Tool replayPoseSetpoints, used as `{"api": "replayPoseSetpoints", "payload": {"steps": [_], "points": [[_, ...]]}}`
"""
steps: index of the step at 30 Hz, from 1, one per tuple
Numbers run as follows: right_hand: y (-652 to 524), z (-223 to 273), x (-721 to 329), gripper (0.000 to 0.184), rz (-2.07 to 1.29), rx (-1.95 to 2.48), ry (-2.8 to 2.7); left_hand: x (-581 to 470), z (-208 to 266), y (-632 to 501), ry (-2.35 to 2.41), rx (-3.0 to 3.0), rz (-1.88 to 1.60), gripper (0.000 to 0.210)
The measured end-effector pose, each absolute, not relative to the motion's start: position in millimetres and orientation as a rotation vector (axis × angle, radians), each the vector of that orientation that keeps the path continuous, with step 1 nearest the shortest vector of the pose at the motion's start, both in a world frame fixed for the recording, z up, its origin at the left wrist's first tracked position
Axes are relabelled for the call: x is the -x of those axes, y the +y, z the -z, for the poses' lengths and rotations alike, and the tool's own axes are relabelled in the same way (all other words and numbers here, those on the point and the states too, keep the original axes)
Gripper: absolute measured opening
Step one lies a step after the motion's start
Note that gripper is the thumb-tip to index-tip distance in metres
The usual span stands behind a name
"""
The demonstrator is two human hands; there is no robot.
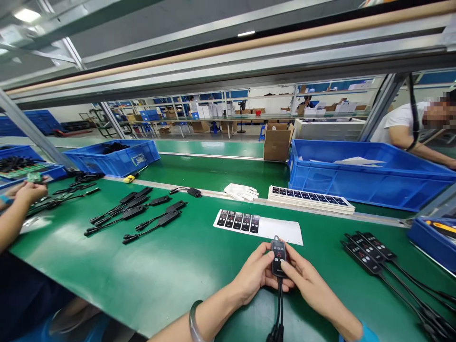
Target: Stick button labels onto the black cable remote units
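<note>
Between my two hands is a black cable controller (279, 259) with a printed label on its face and cables hanging down from it. My left hand (254, 273) grips its left side, thumb on the label. From the right, my right hand (302, 275) holds it too, its thumb pressed near the label's lower part. Just beyond my hands lies a white label sheet (280, 230) with several black labels at its left end. Several labelled controllers (368, 251) rest on the bench to the right. Several controllers without visible labels (133, 211) lie to the left.
A stack of label sheets (309, 199) and a white glove (241, 192) lie at the bench's back edge. Blue bins (370, 183) stand behind and at both sides. A co-worker's hands (30, 192) hold a green part at far left; another person sits at far right.
</note>
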State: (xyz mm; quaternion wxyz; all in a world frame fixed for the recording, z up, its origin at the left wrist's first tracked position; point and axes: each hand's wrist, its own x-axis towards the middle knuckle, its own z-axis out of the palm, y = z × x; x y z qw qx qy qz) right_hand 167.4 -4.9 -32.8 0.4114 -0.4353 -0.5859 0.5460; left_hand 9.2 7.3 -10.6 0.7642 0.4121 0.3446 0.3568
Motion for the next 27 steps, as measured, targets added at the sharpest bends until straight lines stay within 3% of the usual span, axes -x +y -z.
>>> {"api": "replayPoseSetpoints", "payload": {"steps": [3, 11, 17, 21, 27], "points": [[-3, 35, -165, 0.052, -1.219, 1.151, -1.532, -10, 16, 8, 0.755, -0.985, -0.771, 0.045], [1, 39, -160, 0.049, -0.876, 1.26, -1.683, -12, 24, 11, 0.733, -0.954, -0.775, 0.052], [0, 36, -159, 0.05, -0.805, 1.296, -1.674, -13, 26, 14, 0.706, -0.966, -0.791, 0.053], [-1, 48, -155, 0.054, -0.479, 1.358, -1.834, -13, 20, 14, 0.627, -0.87, -0.82, 0.047], [11, 43, -188, 0.047, -0.053, 1.616, -2.139, -2, 16, 20, 0.645, -0.966, -0.738, 0.077]]}}
